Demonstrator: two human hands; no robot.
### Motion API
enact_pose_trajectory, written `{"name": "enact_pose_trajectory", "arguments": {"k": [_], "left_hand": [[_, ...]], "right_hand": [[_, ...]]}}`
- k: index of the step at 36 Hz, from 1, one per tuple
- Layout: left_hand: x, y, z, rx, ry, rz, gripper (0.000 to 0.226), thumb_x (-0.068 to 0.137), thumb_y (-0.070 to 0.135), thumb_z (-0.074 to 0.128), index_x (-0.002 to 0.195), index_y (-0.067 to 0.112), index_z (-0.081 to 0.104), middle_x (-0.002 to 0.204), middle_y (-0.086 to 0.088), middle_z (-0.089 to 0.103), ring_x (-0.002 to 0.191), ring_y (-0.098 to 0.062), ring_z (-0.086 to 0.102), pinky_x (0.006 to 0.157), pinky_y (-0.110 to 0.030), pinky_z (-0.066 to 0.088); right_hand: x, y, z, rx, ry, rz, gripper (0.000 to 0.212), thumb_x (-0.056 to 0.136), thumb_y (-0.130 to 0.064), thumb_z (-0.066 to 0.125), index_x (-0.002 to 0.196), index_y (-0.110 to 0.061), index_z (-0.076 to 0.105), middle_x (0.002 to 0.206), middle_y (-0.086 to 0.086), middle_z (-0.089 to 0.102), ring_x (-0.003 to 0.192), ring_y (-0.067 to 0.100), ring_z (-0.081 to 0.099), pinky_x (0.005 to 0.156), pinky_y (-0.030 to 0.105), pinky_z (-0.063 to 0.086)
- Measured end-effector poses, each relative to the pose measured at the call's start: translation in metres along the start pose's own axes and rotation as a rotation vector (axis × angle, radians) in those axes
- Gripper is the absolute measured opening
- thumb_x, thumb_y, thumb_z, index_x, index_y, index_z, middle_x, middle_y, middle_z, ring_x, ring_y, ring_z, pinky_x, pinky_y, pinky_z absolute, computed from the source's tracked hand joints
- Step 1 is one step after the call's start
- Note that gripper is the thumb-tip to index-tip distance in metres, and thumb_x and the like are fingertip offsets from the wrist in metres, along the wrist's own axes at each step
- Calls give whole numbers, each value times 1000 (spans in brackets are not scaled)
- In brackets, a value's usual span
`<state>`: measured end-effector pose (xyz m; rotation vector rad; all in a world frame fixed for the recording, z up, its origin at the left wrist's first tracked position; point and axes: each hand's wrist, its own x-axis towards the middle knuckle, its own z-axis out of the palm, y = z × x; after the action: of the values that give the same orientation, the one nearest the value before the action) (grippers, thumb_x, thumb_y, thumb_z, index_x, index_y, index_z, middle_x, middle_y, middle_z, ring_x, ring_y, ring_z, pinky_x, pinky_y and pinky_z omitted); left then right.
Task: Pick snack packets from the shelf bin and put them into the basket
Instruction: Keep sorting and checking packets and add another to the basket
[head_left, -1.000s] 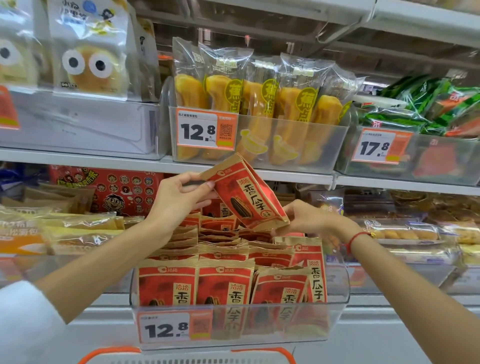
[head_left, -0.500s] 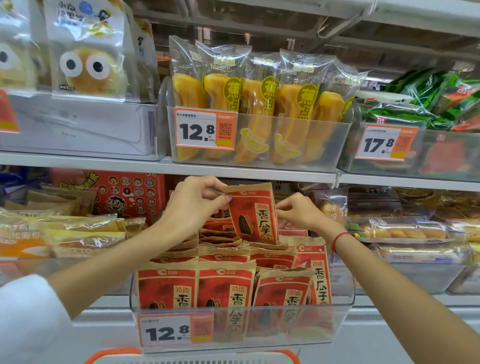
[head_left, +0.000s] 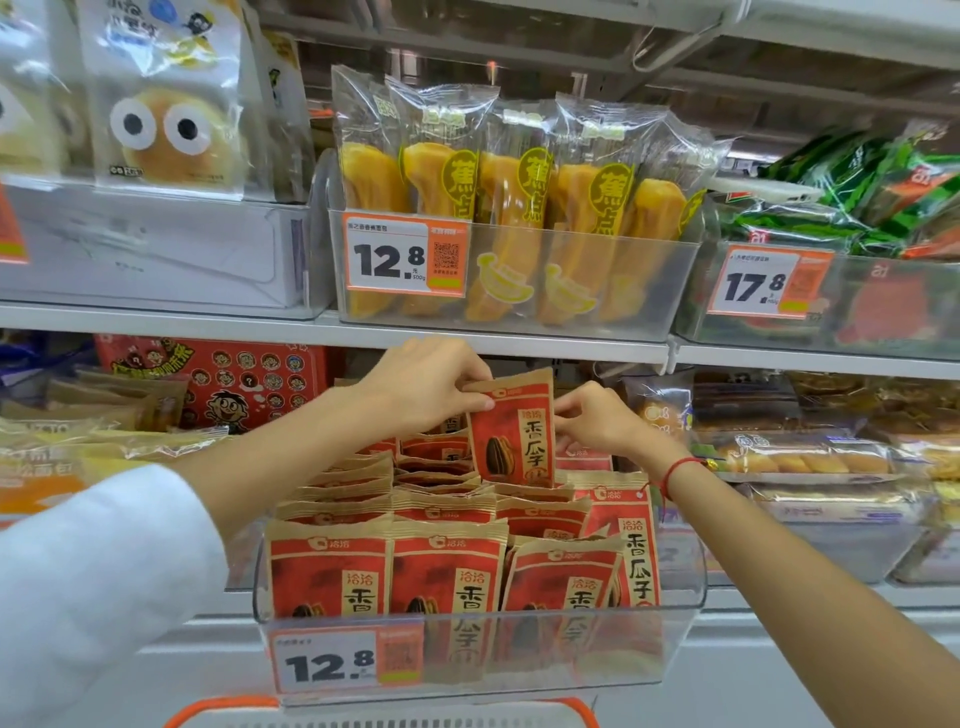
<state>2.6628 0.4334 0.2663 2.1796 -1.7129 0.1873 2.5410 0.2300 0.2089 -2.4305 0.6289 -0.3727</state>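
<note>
Both hands are up at the back of the clear shelf bin (head_left: 680, 613), sharing one red snack packet (head_left: 511, 431). My left hand (head_left: 421, 387) pinches its top left corner between thumb and fingers, and my right hand (head_left: 592, 418) pinches its right edge (a red string sits on that wrist). I have the packet upright, print facing me, its lower end just above the rows of matching red packets (head_left: 447, 566) that stand packed inside the bin. A price tag (head_left: 324, 662) reading 12.8 is stuck on the bin's front wall. Below the bin, only the orange rim of the basket (head_left: 228, 709) peeks in. Above the bin, on the next shelf up, yellow banana-cake bags (head_left: 514, 208) stand in their own clear tub.
</note>
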Motion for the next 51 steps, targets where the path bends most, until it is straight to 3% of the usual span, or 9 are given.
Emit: {"name": "enact_pose_trajectory", "arguments": {"k": [7,14,20,29,33,37,44,46,51], "left_hand": [[-2,13,-5,125,-23,78,19,89,38,66,104,30,76,96,10,74,91,-12,66,78,-31,51],[2,23,44,296,-203,96,23,93,38,61,112,28,70,112,5,70,103,-18,63,79,-31,45],[7,14,38,155,-136,56,16,83,43,72,94,33,75,90,15,70,87,-3,62,67,-23,43],[14,14,46,81,-216,-22,13,87,38,69,95,30,76,90,15,68,88,-5,62,57,-19,41],[9,15,43,80,-227,-65,13,86,35,70,95,28,77,101,11,71,90,-6,61,62,-20,40],[-1,6,36,30,-22,-211,12,84,36,72,94,29,74,103,11,70,99,-12,64,73,-27,44],[-5,1,37,-239,-87,-336,62,81,43,74,133,22,48,128,3,60,115,-17,58,97,-38,48],[-7,4,37,-305,-70,-326,56,81,40,75,129,22,53,125,3,62,113,-18,59,99,-41,47],[-19,13,36,-331,84,-221,35,85,37,71,119,28,65,110,7,70,103,-13,64,92,-39,51]], "right_hand": [[-3,0,-1,-2,-3,-27,12,91,-20,66,86,-24,75,83,-1,75,73,17,72,70,25,59],[-5,0,-1,-71,24,-30,19,93,-23,65,106,-13,75,106,-3,72,66,8,70,65,19,58],[-9,0,0,-101,41,-56,19,93,-22,64,106,-13,75,113,1,71,69,12,72,71,24,59],[-14,-3,6,-158,42,-65,18,90,-23,69,104,-14,75,97,1,73,65,7,70,76,27,59],[-18,-8,10,-245,141,-74,17,89,-27,70,102,-19,77,100,0,75,79,7,66,79,23,51],[-27,-13,9,-221,273,-92,16,89,-30,69,101,-24,77,99,-5,75,89,8,67,88,38,55],[-62,-31,4,-159,437,-215,18,91,-26,67,106,-22,76,99,-7,75,89,1,67,85,21,55],[-73,-38,1,-142,506,-267,16,91,-24,67,104,-21,77,94,-9,75,83,-2,65,79,12,52],[-97,-49,-2,2,690,-393,16,89,-20,70,103,-16,76,93,-13,72,84,0,69,80,26,58]]}}
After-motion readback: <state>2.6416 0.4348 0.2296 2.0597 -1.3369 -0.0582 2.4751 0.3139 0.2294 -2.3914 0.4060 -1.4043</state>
